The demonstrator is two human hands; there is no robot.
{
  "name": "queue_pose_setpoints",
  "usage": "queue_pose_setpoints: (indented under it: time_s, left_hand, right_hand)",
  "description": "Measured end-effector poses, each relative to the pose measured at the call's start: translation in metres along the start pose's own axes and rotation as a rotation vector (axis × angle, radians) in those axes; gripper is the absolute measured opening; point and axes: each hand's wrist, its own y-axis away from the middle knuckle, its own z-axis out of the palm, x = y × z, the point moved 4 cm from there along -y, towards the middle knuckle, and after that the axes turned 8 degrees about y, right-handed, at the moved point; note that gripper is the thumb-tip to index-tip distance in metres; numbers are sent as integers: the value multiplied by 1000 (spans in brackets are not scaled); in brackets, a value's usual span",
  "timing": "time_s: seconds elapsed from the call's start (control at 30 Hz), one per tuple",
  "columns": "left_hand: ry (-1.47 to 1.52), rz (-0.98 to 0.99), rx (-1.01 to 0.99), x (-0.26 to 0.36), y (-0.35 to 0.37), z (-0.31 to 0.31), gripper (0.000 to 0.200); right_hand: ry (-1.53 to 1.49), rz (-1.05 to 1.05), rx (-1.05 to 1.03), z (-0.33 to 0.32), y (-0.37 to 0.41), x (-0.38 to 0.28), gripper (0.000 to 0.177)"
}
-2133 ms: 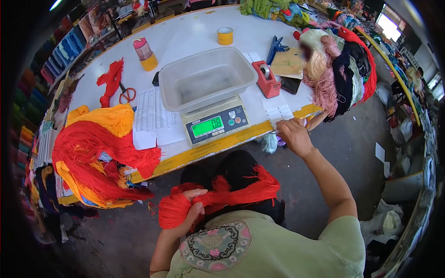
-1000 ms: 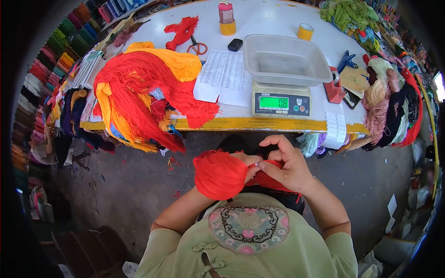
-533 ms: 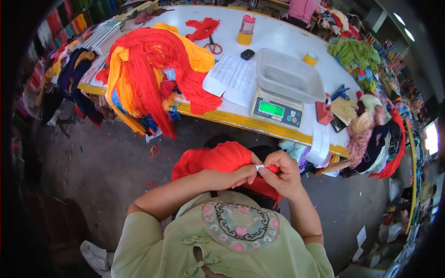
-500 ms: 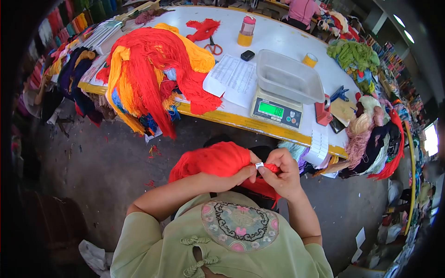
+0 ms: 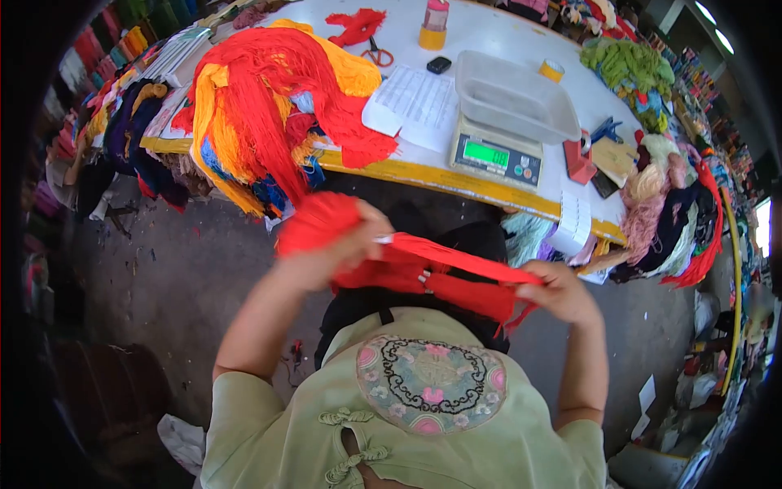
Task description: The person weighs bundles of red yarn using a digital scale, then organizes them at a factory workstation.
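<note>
"Below the near edge of the table (image 5: 399, 169), what occupies the working space?"

"The red skein (image 5: 464, 255), held above the lap (image 5: 338, 316). Open floor (image 5: 195, 261) extends on both sides of the lap. The yarn heap (image 5: 269, 98) overhangs the near edge toward its left corner; the scale (image 5: 497, 159) stands along that edge, right of its middle."

"State of the hands and axis?"

"Left hand (image 5: 358, 236), blurred: closed around the bunched part. Right hand (image 5: 562, 289): pinching the opposite end. The long axis runs left to right, its right end nearer the body; the span between is straight."
</note>
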Motion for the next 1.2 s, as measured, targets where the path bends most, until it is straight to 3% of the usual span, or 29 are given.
queue_pose_setpoints:
  time_s: [0.03,0.07,0.13,0.2,0.3,0.4,0.43,0.53,0.6,0.67,0.73,0.77,0.83,0.9,0.97,1.0,1.1,1.2]
  left_hand:
    - [70,30,-102,8,7,-17,28]
    - [144,61,-203,14,14,-33,33]
    - [0,88,-158,22,27,-63,39]
    - [-18,83,-319,34,27,-92,43]
    - [-9,-112,-64,24,34,-169,47]
    - [-52,-6,394,18,27,-181,44]
    - [-141,36,414,22,22,-173,39]
    - [-221,34,442,8,3,-177,38]
    - [-241,123,327,20,-11,-135,41]
    - [-131,415,-31,37,-25,-88,83]
    - [-17,428,-227,56,-38,-43,120]
    - [-4,437,-304,64,-44,-25,137]
    - [-369,627,-479,90,-47,-11,141]
    - [-598,714,-535,97,-53,-4,139]
    - [-682,706,-472,84,-60,-7,132]
    - [-627,704,-478,75,-63,-15,125]
    - [-330,607,-467,57,-69,-31,102]
    - [123,384,-363,48,-68,-26,74]
  right_hand:
    - [-121,152,-18,-14,12,18,15]
    - [-116,109,27,-28,21,25,20]
    - [-175,224,64,-44,38,48,30]
    - [-102,268,128,-56,47,63,30]
    - [-85,419,126,-68,67,101,23]
    - [-84,608,-1,-43,78,139,26]
    - [189,602,-43,-33,78,156,26]
    - [956,112,40,-1,45,129,30]
    - [602,-70,46,2,-10,75,36]
    - [301,-212,201,8,-57,-1,37]
    - [19,-414,244,18,-94,-65,38]
    - [-52,-407,231,22,-108,-97,36]
    - [-216,-426,183,34,-133,-139,37]
    - [-355,-438,77,46,-153,-160,34]
    - [-225,-539,121,52,-166,-157,22]
    - [-153,-584,173,50,-168,-158,18]
    - [-356,-379,50,41,-176,-132,16]
    - [-621,-162,-30,25,-168,-139,17]
